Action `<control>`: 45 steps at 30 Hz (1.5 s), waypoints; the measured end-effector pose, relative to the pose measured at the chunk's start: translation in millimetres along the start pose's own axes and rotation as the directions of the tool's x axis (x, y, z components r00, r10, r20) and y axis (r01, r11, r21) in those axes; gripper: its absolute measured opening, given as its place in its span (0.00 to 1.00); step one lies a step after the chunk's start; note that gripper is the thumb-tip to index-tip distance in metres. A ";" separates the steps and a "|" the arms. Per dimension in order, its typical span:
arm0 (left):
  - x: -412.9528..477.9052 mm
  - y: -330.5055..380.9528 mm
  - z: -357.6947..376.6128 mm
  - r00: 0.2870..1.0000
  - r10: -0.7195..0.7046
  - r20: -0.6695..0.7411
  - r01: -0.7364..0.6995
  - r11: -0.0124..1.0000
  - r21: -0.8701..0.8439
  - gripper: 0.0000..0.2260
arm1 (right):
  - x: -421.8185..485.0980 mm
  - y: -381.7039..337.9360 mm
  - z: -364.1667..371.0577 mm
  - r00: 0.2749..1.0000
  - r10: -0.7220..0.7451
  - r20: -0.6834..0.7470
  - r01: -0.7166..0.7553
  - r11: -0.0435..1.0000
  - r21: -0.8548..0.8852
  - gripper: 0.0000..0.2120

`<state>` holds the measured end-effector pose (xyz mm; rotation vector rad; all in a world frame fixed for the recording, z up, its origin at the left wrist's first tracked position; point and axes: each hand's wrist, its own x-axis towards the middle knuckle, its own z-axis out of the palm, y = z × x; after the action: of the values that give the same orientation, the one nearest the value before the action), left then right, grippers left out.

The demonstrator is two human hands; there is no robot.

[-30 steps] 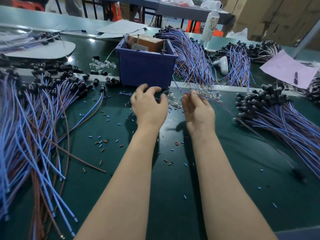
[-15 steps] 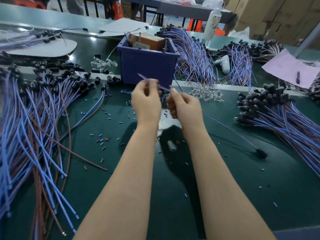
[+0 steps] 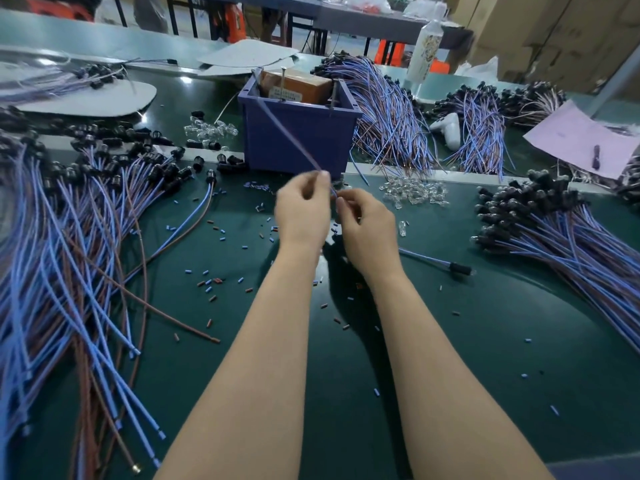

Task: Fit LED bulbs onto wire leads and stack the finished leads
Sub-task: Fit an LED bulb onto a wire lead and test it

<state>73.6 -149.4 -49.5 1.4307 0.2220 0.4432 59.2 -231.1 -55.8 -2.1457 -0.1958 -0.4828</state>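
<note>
- The left hand (image 3: 303,211) and the right hand (image 3: 369,230), close together before the blue bin (image 3: 301,140), both pinch one wire lead (image 3: 287,133).
- The lead's long axis is diagonal: the free end points up-left across the bin front.

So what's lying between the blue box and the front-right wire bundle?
A small heap of clear LED bulbs lies loose on the green table between the blue box and the front-right wire bundle; the head view shows it.
</note>
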 end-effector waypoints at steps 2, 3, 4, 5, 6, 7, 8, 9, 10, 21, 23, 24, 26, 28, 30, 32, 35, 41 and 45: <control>-3.2 -4.0 4.5 0.995 0.008 0.099 -0.021 0.991 0.131 0.06 | -0.3 -0.3 -1.3 0.999 0.052 0.002 -0.052 0.996 0.076 0.07; -3.0 -5.1 4.6 0.994 0.005 0.110 -0.023 0.986 0.165 0.06 | -0.4 0.1 -1.6 0.997 0.072 0.002 -0.072 0.992 0.106 0.06; -2.6 -5.4 3.8 0.993 -0.006 0.116 -0.015 0.984 0.179 0.05 | -0.3 0.4 -1.5 0.996 0.090 0.001 -0.090 0.988 0.125 0.05; -2.4 -5.3 2.8 0.992 -0.023 0.122 0.000 0.984 0.179 0.04 | -0.1 0.6 -0.9 0.994 0.106 0.001 -0.105 0.985 0.135 0.05; -2.1 -5.6 2.0 0.991 -0.039 0.125 0.016 0.985 0.173 0.03 | -0.2 0.3 0.1 0.993 0.119 0.000 -0.118 0.983 0.141 0.05; -2.0 -5.9 1.6 0.991 -0.047 0.124 0.025 0.985 0.168 0.03 | -0.1 -0.3 1.6 0.991 0.131 -0.003 -0.129 0.981 0.147 0.05; -2.2 -5.9 1.7 0.992 -0.045 0.120 0.024 0.986 0.168 0.03 | 0.0 -0.9 3.5 0.990 0.143 -0.010 -0.139 0.978 0.155 0.05; -2.7 -5.5 2.2 0.993 -0.038 0.115 0.019 0.986 0.168 0.03 | 0.5 -1.2 5.2 0.988 0.155 -0.018 -0.150 0.975 0.167 0.05; -3.2 -5.0 3.1 0.994 -0.031 0.108 0.013 0.986 0.164 0.03 | 1.4 -1.1 6.9 0.985 0.171 -0.027 -0.163 0.969 0.183 0.05; -2.2 -7.2 1.5 0.996 -0.086 -0.018 0.088 0.990 0.108 0.08 | 6.0 6.4 3.2 0.939 0.298 -0.170 -0.235 0.921 0.311 0.07; -1.5 -7.5 1.5 0.997 -0.080 -0.015 0.081 0.988 0.131 0.06 | 3.7 5.7 4.3 0.963 0.240 -0.123 -0.213 0.957 0.200 0.12; -0.8 -8.0 1.4 0.997 -0.077 -0.015 0.078 0.987 0.139 0.07 | 3.0 5.4 4.9 0.972 0.214 -0.097 -0.198 0.969 0.146 0.14; -0.6 -8.1 1.3 0.997 -0.074 -0.008 0.074 0.985 0.153 0.09 | 2.1 4.5 5.4 0.982 0.179 -0.053 -0.174 0.982 0.077 0.16; -1.7 -7.6 1.2 0.997 -0.075 0.001 0.074 0.985 0.156 0.10 | 1.6 3.3 5.1 0.985 0.171 -0.031 -0.169 0.984 0.046 0.17; -2.4 -7.1 0.5 0.997 -0.071 0.002 0.070 0.984 0.164 0.10 | 1.1 2.6 4.7 0.984 0.174 -0.030 -0.173 0.984 0.042 0.17; -3.2 -6.6 0.2 0.998 -0.062 0.009 0.059 0.982 0.177 0.10 | 0.3 1.9 4.4 0.982 0.184 -0.027 -0.183 0.982 0.044 0.16; -5.0 -5.2 0.5 0.999 -0.040 0.019 0.035 0.977 0.212 0.07 | 0.2 0.7 4.6 0.979 0.203 -0.022 -0.202 0.978 0.045 0.15; -6.7 -3.5 1.3 0.999 -0.033 0.017 0.028 0.965 0.262 0.05 | -2.4 -3.0 2.7 0.974 0.225 -0.036 -0.223 0.974 0.049 0.11; -7.5 -2.5 0.7 0.999 -0.022 0.024 0.014 0.959 0.283 0.05 | -3.5 -2.7 3.0 0.975 0.218 -0.040 -0.217 0.976 0.031 0.11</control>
<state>67.6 -153.4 -52.7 1.7130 0.2855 0.3873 56.0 -227.0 -56.8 -2.0987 0.0570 -0.3956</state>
